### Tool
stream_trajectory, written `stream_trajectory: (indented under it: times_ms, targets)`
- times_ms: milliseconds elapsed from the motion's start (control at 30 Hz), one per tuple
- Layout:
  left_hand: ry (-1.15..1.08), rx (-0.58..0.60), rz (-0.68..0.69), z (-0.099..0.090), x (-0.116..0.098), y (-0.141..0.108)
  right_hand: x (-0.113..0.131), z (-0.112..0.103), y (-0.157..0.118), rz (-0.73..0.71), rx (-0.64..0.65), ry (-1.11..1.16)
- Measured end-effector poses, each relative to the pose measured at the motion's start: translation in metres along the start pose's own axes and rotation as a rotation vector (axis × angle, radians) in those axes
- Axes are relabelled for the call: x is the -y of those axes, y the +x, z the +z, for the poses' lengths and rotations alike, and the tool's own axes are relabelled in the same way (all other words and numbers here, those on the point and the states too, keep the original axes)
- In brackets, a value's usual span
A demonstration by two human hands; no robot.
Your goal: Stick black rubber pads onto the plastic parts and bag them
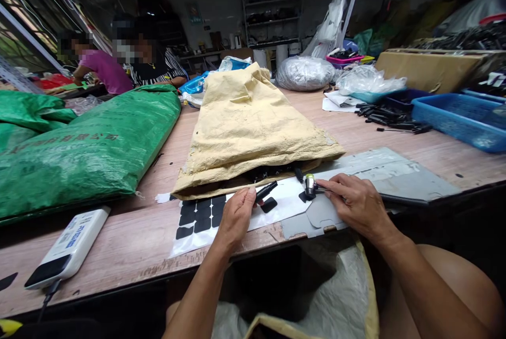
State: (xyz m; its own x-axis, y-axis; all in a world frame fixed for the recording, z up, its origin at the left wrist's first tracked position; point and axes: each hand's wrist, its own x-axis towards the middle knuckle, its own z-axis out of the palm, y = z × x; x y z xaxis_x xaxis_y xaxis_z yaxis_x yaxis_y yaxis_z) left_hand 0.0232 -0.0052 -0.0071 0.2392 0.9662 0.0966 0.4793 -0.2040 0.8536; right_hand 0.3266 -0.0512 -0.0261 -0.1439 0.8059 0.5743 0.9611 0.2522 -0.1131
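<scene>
My left hand [237, 216] is closed on a black tube-shaped part [266, 191], which points up and to the right. In my right hand [356, 202] is a thin handle of a small tool with a silver and green head [310, 186]. The tool's head is over a white sheet [282, 203] that bears several black rounded-square stickers [203, 215]. Just behind both hands lies a tan sack [249, 123], its open mouth facing me with dark pieces inside. A grey board [391, 173] lies beneath my right hand.
A green sack [90, 144] and a white power bank [69, 247] with a cable are on the left. Black parts [395, 117] and a blue tray [466, 117] stand right. Two people sit back left. An open sack [336, 297] hangs below the table edge.
</scene>
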Motion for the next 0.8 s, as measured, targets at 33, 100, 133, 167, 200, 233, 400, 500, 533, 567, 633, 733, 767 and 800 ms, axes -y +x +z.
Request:
stream_trajectory:
  times_ms: [33,100,133,167,200,233,400,500,533,567,633,733,767,800]
  targets:
    - [0.0,-0.002,-0.005,0.0,0.0,0.0,-0.003,0.002,-0.001,-0.009,-0.008,0.01]
    - [-0.004,-0.003,-0.009,0.0,0.0,-0.001,-0.004,0.006,-0.002,-0.018,-0.025,0.024]
    - [-0.01,-0.003,-0.011,-0.001,-0.001,-0.001,-0.004,0.006,-0.002,-0.018,-0.031,0.027]
    - [-0.018,-0.003,-0.014,-0.001,-0.001,-0.002,-0.004,0.006,-0.002,-0.017,-0.032,0.029]
    - [-0.026,-0.003,-0.019,-0.001,-0.001,-0.003,-0.003,0.006,-0.001,-0.015,-0.027,0.03]
    - [-0.034,-0.002,-0.024,-0.001,-0.001,-0.003,-0.003,0.006,-0.001,-0.012,-0.02,0.031]
    - [-0.006,0.008,-0.004,-0.001,0.001,-0.002,-0.001,0.005,-0.001,0.0,0.008,0.043]
    - [0.044,0.0,0.03,-0.001,-0.005,-0.003,-0.001,0.006,-0.002,0.009,0.003,0.049]
    - [0.059,-0.009,0.052,-0.002,-0.008,-0.005,-0.001,0.006,-0.002,0.014,0.0,0.049]
    - [0.069,-0.012,0.079,-0.003,-0.013,-0.01,-0.001,0.006,-0.002,0.021,-0.003,0.048]
    - [0.065,0.03,0.15,-0.004,-0.021,-0.025,0.0,0.007,-0.002,0.032,-0.009,0.044]
    - [0.072,0.258,0.323,0.002,-0.027,-0.058,0.0,0.008,-0.002,0.035,-0.012,0.048]
    - [0.116,0.322,0.397,0.006,-0.025,-0.07,0.0,0.008,-0.002,0.036,-0.013,0.048]
    - [0.187,0.357,0.462,0.012,-0.021,-0.08,0.0,0.008,-0.002,0.036,-0.015,0.048]
